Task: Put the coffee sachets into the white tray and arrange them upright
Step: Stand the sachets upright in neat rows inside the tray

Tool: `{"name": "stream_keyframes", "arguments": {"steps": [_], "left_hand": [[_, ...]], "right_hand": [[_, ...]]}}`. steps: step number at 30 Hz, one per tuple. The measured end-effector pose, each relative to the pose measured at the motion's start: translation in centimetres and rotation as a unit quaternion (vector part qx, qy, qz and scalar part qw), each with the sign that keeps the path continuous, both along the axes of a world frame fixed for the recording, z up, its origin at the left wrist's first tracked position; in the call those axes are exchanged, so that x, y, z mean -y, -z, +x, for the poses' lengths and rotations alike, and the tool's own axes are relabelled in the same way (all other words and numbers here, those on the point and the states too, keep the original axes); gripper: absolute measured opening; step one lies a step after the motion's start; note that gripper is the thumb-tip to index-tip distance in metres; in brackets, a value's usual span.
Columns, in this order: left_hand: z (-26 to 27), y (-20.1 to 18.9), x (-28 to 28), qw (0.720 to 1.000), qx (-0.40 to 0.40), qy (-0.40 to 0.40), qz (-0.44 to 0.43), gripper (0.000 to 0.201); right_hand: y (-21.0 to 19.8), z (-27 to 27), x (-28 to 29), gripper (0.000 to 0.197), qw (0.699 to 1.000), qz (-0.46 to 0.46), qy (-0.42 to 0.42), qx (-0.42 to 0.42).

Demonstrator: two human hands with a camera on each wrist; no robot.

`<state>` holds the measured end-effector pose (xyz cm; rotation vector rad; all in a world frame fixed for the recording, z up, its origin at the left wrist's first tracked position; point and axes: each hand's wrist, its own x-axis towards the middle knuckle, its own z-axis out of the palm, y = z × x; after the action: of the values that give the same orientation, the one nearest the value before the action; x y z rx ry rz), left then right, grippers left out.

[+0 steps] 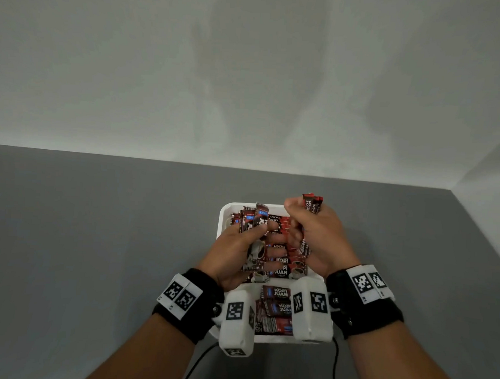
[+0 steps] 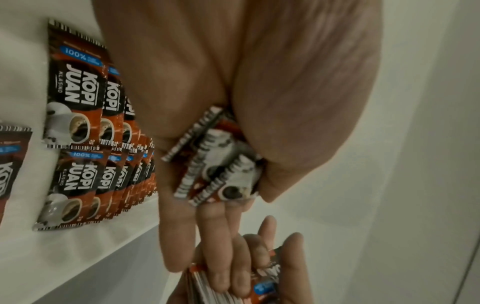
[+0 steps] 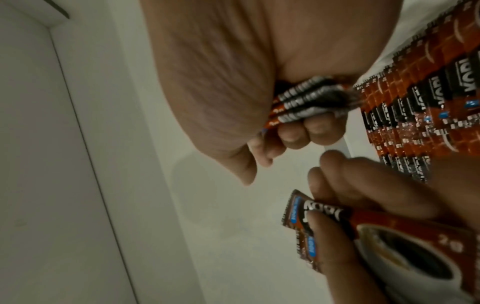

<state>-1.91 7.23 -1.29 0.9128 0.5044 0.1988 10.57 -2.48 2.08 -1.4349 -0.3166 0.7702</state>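
In the head view, just left of centre, the left hand (image 1: 238, 254) is holding a fanned bundle of coffee sachets (image 1: 254, 220). Its grip is closing round the bundle's lower half, thumb across the front, and the sachets' long axes are running up the frame with their blue-labelled tops pointing toward the far wall. The bundle is hanging over the left part of the white tray (image 1: 223, 216), which is sitting on the grey desk (image 1: 99, 240).

Moving right, the middle of the tray is carrying rows of sachets (image 1: 280, 264) already packed in, overlapping like shingles; the left wrist view is showing them in two rows. Nearer the bottom of the frame, between the wrists, a few more sachets (image 1: 276, 306) are lying flat in what looks like a second white container.

Further right, the right hand (image 1: 318, 237) is curling into a fist round another bundle (image 1: 312, 205), whose ends are sticking out above and below the fist, long axis near vertical in the frame. It is hovering over the tray's right edge, so judging by position, either bundle needs only lowering straight down beside the rows.
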Motion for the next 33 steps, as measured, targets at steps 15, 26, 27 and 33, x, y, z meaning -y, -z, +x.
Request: {"name": "stream_keyframes", "arguments": {"steps": [15,26,27,33], "left_hand": [[-0.2,1.2,-0.1,0.982,-0.025,-0.047,0.179,0.016],[0.1,0.4,0.4,0.995,-0.025,-0.066,0.075,0.029],[0.0,0.6,0.0,0.997,-0.026,-0.067,0.040,0.036],[-0.3,0.4,-0.2,0.992,-0.037,-0.073,0.094,0.021]], "right_hand": [[0.6,-0.1,0.0,0.019,0.996,-0.070,-0.002,0.058],[1.0,-1.6,-1.2,0.013,0.999,-0.035,-0.010,-0.041],[1.0,-1.3,-1.0,0.013,0.998,-0.032,0.000,-0.052],[0.1,-0.8,0.0,0.012,0.999,-0.049,0.002,-0.022]]}}
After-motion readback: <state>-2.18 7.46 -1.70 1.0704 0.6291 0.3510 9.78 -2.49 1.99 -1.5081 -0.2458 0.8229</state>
